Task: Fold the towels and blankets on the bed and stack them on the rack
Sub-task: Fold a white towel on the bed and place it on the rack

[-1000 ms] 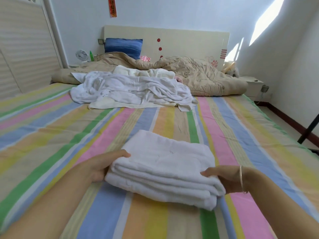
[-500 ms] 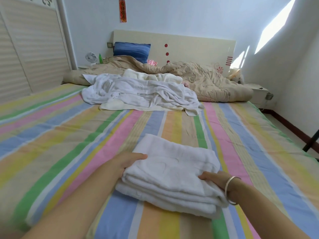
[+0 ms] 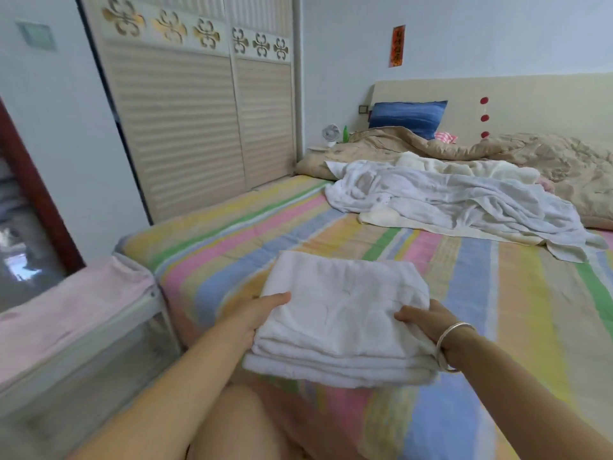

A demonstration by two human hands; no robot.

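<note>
The thick, folded white terry towel (image 3: 341, 322) (several soft layers show at its near edge) lies low over the near end of the pastel-striped bed (image 3: 517, 293), held at both sides. The left hand (image 3: 257, 315) grips its left edge, thumb flat on top and fingers hidden beneath. The right hand (image 3: 426, 320), with a silver bangle (image 3: 446, 348) at the wrist, grips the right edge likewise. Both forearms reach forward. Beyond lies a crumpled white blanket (image 3: 457, 200).

One wide-angle head camera looks forward and down from the foot of the bed (image 3: 517, 293). It sits close over the left hand (image 3: 257, 315) and right hand (image 3: 428, 322) gripping the towel (image 3: 341, 313), and faces the wardrobe (image 3: 199, 127) and far headboard (image 3: 537, 101).
</note>
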